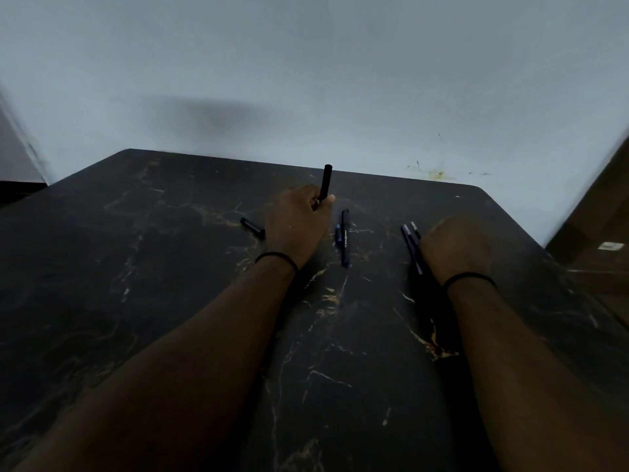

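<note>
My left hand grips a black pen that stands nearly upright out of its fingers, above a dark marble table. A black cap or short pen piece lies just left of that hand. Between my hands lie a black pen and a short blue piece, side by side. My right hand rests on the table with fingers curled under; whether it holds anything is hidden. Two pens lie against its left side, partly under it.
The table's far edge meets a pale wall. A brown wooden surface stands past the table's right edge. Both wrists wear thin black bands.
</note>
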`<state>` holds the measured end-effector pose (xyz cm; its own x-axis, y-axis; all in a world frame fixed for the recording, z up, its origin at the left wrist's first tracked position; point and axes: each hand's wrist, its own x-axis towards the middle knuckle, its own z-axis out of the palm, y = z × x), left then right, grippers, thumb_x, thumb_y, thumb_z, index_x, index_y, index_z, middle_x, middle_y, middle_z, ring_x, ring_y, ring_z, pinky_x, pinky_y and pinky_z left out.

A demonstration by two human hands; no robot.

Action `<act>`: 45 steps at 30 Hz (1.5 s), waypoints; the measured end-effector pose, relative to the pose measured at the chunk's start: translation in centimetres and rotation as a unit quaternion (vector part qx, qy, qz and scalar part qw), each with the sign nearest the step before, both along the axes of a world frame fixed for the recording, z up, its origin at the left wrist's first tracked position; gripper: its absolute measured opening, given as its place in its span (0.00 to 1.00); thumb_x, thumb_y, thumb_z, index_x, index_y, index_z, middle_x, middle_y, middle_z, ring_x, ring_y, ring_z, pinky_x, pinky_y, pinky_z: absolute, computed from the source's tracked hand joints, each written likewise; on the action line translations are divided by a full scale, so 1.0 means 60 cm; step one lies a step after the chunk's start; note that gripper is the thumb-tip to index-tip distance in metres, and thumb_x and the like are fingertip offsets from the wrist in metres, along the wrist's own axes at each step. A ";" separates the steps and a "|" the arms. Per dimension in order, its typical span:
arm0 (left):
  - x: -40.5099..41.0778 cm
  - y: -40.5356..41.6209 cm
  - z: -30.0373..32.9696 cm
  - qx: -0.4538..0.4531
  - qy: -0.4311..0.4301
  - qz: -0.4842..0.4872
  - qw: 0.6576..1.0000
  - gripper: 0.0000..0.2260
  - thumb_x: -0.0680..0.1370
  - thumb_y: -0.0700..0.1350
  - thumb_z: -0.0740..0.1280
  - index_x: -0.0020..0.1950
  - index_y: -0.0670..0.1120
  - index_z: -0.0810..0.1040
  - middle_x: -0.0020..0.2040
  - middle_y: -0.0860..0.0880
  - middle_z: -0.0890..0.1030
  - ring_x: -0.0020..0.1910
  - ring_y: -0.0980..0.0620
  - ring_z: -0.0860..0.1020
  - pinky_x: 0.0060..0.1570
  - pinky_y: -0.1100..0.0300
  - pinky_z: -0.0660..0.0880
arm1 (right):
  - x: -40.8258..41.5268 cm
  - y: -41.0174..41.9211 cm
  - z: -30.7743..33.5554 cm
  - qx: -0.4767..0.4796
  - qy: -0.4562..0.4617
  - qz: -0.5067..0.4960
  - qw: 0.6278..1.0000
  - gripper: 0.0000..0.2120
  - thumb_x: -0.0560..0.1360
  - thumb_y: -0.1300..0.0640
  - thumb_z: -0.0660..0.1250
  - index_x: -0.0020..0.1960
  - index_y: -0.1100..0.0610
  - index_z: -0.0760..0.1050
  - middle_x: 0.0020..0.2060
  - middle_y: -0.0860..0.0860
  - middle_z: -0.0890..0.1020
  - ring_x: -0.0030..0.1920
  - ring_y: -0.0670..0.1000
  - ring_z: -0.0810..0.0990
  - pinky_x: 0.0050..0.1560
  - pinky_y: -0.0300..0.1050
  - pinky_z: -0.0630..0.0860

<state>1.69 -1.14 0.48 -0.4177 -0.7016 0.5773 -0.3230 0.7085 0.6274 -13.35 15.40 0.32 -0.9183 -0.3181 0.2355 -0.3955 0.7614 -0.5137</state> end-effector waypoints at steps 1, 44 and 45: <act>0.000 0.000 0.000 0.002 0.000 0.000 1.000 0.19 0.78 0.52 0.68 0.30 0.53 0.65 0.28 0.56 0.69 0.27 0.58 0.67 0.31 0.61 0.66 | 0.001 0.000 0.001 -0.003 0.000 -0.002 1.000 0.14 0.78 0.60 0.62 0.59 0.67 0.77 0.57 0.66 0.79 0.58 0.66 0.78 0.48 0.50 0.70; 0.000 -0.003 -0.002 -0.003 0.011 -0.007 1.000 0.18 0.77 0.52 0.68 0.30 0.51 0.67 0.27 0.54 0.71 0.27 0.55 0.70 0.32 0.58 0.72 | 0.014 0.001 0.019 0.042 0.041 0.064 0.996 0.14 0.77 0.50 0.65 0.45 0.60 0.82 0.45 0.61 0.83 0.47 0.63 0.82 0.47 0.51 0.78; 0.000 -0.003 -0.002 -0.004 0.012 -0.006 1.000 0.18 0.77 0.52 0.69 0.30 0.52 0.67 0.28 0.55 0.70 0.28 0.56 0.70 0.32 0.59 0.71 | 0.013 0.002 0.019 0.041 0.038 0.066 0.996 0.13 0.76 0.50 0.66 0.46 0.60 0.82 0.45 0.61 0.83 0.48 0.63 0.82 0.50 0.52 0.80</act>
